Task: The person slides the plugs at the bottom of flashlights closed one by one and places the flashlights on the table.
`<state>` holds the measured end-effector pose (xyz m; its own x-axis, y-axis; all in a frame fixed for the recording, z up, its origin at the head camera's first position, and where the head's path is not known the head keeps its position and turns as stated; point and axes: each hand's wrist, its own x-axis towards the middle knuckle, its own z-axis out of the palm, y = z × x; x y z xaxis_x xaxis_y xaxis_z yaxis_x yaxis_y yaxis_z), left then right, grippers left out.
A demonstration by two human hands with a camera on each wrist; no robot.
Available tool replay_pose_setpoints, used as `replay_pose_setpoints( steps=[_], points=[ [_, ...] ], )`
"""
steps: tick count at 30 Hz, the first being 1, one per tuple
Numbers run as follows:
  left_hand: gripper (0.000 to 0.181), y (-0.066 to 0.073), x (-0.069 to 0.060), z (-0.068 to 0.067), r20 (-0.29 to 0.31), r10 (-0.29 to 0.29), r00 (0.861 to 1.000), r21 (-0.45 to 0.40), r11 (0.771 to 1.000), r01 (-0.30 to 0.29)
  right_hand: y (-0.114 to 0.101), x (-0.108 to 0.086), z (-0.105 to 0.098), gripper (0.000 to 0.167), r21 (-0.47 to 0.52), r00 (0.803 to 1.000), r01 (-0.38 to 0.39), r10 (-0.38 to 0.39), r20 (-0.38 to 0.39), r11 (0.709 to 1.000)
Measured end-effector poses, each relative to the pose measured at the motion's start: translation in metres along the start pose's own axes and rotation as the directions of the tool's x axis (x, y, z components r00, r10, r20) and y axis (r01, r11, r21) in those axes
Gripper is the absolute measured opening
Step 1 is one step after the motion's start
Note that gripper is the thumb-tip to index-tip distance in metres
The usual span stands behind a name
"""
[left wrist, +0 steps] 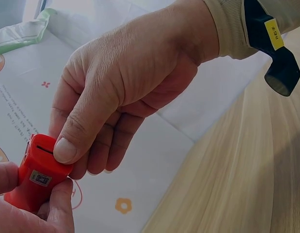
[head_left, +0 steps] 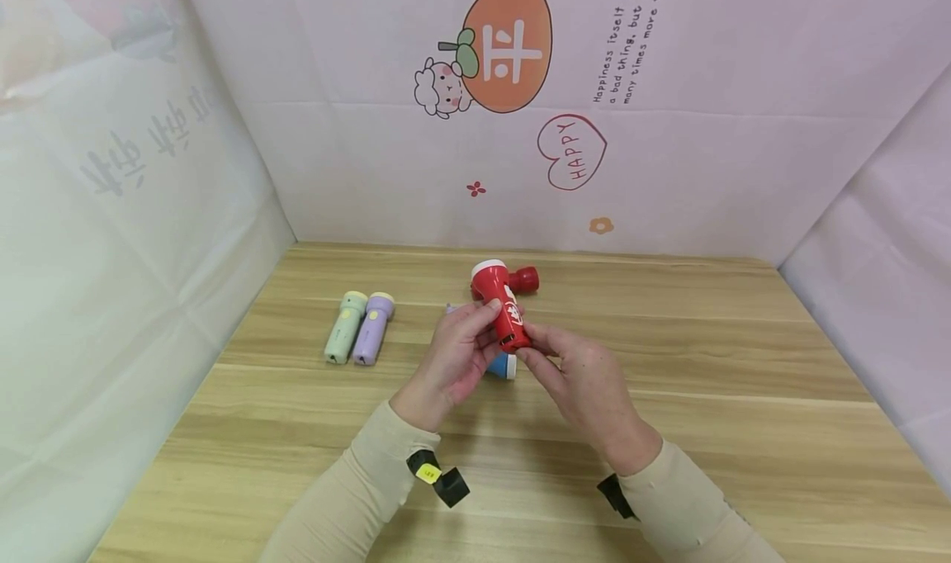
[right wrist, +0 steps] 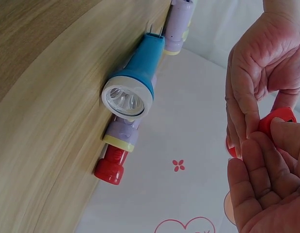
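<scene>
While both hands meet over the table [head_left: 706,332]: the left hand [head_left: 464,348] grips the red flashlight [head_left: 493,285], white rim tilted away from the person, and the right hand [head_left: 587,381] pinches its tail end between thumb and fingers.
Dark slot [left wrist: 44,149]: close work at this end seems the step in hand, the right thumb just beside it (whether it pushes or pries, I can't tell).
Steady grip: more work there would call for a firm left hold and a small, careful right-hand movement.
Blue flashlight [right wrist: 142,60]: lies below the hands, metal prongs [right wrist: 161,32] out at its tail.
Second red flashlight [head_left: 525,280]: beyond the held one, partly covered.
Left side: a green flashlight [head_left: 347,328] and a purple flashlight [head_left: 374,332], side by side.
In the way: fingers hide much of the tail, and the flashlights underneath would crowd a set-down straight below.
</scene>
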<state>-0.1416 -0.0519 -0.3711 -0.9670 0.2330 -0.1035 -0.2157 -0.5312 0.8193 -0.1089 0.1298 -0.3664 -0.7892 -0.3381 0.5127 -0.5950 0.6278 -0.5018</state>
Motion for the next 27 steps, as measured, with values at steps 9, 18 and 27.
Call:
replay_pose_setpoints(
  steps=[9, 18, 27],
  points=[
    [0.042, -0.0001, 0.0005, -0.0018, 0.018, 0.003, 1.0, 0.003, 1.0, -0.003, 0.0005, 0.0006, 0.0008, 0.044, -0.007, 1.0, 0.013, -0.013, 0.001, 1.0],
    [0.048, 0.0008, 0.0011, -0.003, 0.038, 0.001, 0.999, 0.014, 1.0, -0.001, 0.001, 0.0004, 0.0027, 0.044, -0.006, 1.0, 0.017, -0.017, -0.005, 1.0],
    [0.042, 0.001, 0.001, -0.0033, 0.018, -0.003, 1.0, -0.006, 1.0, 0.003, 0.0019, 0.0002, 0.0036, 0.044, -0.007, 0.999, 0.029, -0.029, -0.016, 1.0]
  ],
)
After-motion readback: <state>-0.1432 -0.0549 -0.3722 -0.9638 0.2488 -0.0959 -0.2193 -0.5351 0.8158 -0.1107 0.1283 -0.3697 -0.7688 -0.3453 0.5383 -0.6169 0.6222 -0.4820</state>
